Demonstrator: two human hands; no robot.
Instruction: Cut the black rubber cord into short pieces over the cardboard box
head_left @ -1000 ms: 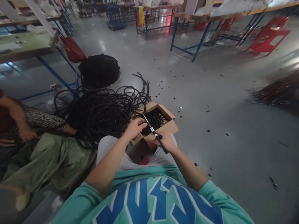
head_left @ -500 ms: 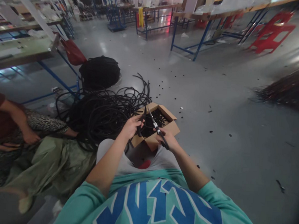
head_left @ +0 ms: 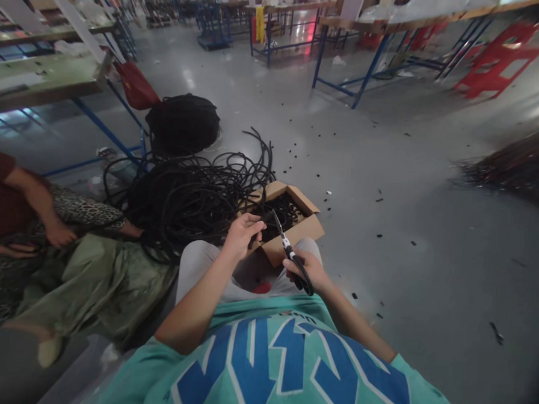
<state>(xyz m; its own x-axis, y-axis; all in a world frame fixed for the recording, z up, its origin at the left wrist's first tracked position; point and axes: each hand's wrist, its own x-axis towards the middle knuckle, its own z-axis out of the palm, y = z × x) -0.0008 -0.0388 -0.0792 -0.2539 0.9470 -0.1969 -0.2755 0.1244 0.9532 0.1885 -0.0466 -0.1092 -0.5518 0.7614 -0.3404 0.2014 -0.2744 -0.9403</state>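
Observation:
My left hand (head_left: 244, 235) is closed on a black cord at the near left edge of an open cardboard box (head_left: 295, 232). My right hand (head_left: 309, 269) grips scissors (head_left: 289, 247) with black handles, their blades pointing up and left over the box. The blade tips are a little right of my left fingers, apart from them. Many small black pieces (head_left: 289, 210) lie inside the box. A tangled heap of black cords (head_left: 183, 197) spreads to the left of the box.
A seated person's hand (head_left: 60, 234) and green cloth (head_left: 107, 278) are at the left. Behind the heap sits a black bundle (head_left: 183, 124). Small black scraps dot the floor (head_left: 419, 282). Tables and a red stool (head_left: 500, 63) stand farther back.
My right hand and the scissors have moved down and slightly right, farther from my left hand. My left hand has shifted slightly right and down.

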